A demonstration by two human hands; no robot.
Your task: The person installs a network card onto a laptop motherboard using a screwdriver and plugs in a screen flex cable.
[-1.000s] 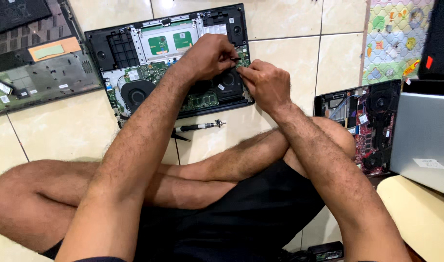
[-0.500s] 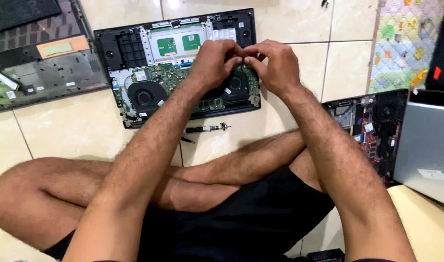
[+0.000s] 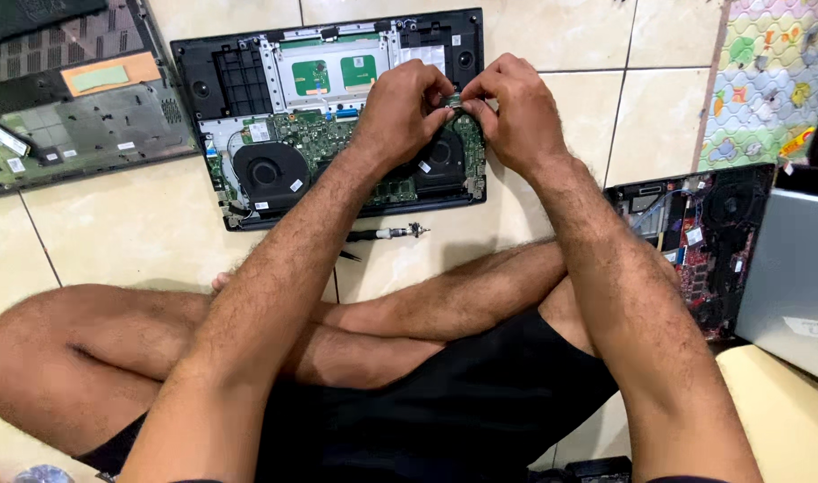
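An opened laptop (image 3: 248, 80) lies bottom-up on the tiled floor, its green circuit board (image 3: 320, 134), two round fans and empty battery bay exposed. My left hand (image 3: 404, 112) and my right hand (image 3: 507, 112) meet over the board's right part, near the right fan. Their fingertips pinch a small part (image 3: 455, 100) between them; what it is cannot be told. A screwdriver (image 3: 387, 234) lies on the floor just in front of the laptop.
I sit cross-legged, knees spread under my arms. Another dismantled laptop shell (image 3: 69, 107) lies at the left. A third opened laptop with a red board (image 3: 695, 241) and a grey lid (image 3: 793, 277) sit at the right. A patterned mat (image 3: 767, 72) is at the far right.
Both hands have shifted slightly toward the far right of the board and drawn together, fingertips now pinching the small part. The view has moved a little.
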